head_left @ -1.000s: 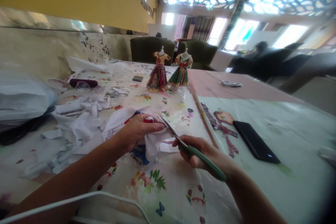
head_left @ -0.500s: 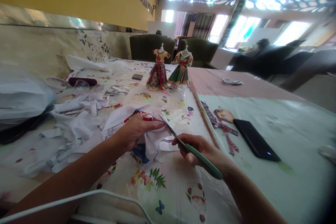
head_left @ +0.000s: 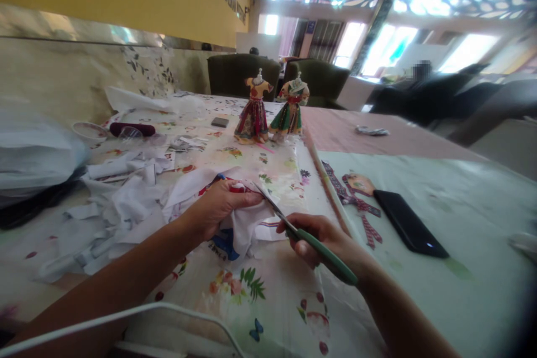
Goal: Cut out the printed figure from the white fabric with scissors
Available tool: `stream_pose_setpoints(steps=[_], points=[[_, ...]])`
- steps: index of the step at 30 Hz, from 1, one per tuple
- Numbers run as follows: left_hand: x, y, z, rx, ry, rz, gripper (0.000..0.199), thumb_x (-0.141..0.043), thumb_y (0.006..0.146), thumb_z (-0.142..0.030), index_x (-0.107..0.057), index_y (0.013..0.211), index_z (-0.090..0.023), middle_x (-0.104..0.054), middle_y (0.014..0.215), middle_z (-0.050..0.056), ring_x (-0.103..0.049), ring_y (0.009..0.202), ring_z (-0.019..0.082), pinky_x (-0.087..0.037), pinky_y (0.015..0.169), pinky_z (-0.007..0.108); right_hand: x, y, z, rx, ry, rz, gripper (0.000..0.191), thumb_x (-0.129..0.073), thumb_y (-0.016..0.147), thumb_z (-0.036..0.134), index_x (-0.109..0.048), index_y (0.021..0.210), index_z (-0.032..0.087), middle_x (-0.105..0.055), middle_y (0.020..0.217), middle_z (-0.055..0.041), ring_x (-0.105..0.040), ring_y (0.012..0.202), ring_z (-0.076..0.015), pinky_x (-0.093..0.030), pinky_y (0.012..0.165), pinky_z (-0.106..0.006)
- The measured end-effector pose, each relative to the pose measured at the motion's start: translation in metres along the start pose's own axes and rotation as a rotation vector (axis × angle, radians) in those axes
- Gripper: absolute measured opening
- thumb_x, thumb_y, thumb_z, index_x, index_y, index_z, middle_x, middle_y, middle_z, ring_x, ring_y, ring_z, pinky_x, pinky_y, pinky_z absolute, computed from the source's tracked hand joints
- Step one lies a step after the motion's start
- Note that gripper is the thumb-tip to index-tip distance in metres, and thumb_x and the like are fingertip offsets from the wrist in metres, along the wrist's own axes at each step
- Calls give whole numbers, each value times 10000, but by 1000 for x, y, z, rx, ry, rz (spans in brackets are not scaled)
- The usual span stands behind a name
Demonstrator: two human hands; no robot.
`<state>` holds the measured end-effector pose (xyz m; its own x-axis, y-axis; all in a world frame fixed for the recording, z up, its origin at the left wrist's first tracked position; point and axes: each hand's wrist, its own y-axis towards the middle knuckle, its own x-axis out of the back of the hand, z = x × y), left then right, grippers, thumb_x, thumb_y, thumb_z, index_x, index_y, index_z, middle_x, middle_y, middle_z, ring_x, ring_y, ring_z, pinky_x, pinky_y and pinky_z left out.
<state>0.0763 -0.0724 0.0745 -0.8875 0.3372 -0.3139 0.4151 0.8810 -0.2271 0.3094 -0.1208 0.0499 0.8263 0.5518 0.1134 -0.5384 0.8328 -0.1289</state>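
White cloth [head_left: 247,224] bunches on the counter [head_left: 461,201] in my left hand [head_left: 220,207]; my right hand [head_left: 319,238] grips scissors [head_left: 293,226], blades probably near my fingertips, risking a nick.

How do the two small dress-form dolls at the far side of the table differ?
The left dress-form doll wears a yellow-orange top over a dark red patterned skirt; the right dress-form doll has a pale top and a green-and-red skirt. The left one stands slightly nearer the camera. Both stand upright on the floral tablecloth, side by side.
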Motion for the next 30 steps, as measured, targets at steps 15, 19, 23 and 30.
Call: stream_pose_setpoints(steps=[15,19,23,30], points=[[-4,-2,-3,-13,-7,-24,205,-862,633,-200,-790,812,-131,-763,761,53,-670,668,162,-521,672,255,0,-2,2,-4,-25,7,618,-706,784,704,-632,1026,139,-450,574,73,-369,467,-74,-280,433,-204],[-3,-1,-3,-1,2,-25,210,-866,625,-208,-790,805,-132,-761,762,50,-666,669,158,-517,672,252,3,-1,-1,34,-20,35,638,-741,757,697,-632,1056,143,-448,654,56,-371,533,-85,-282,465,-214],[-1,0,-2,1,-3,6,180,-860,644,-209,-796,799,-145,-764,778,38,-669,689,141,-516,691,234,5,1,0,51,-32,45,663,-745,735,722,-638,1031,139,-445,685,46,-354,576,-93,-259,494,-231],[-2,0,0,-13,8,23,191,-867,641,-220,-794,803,-150,-762,783,43,-672,688,154,-520,693,255,4,0,-1,25,-33,33,634,-735,754,710,-639,1029,146,-445,668,51,-360,549,-86,-267,476,-219]])
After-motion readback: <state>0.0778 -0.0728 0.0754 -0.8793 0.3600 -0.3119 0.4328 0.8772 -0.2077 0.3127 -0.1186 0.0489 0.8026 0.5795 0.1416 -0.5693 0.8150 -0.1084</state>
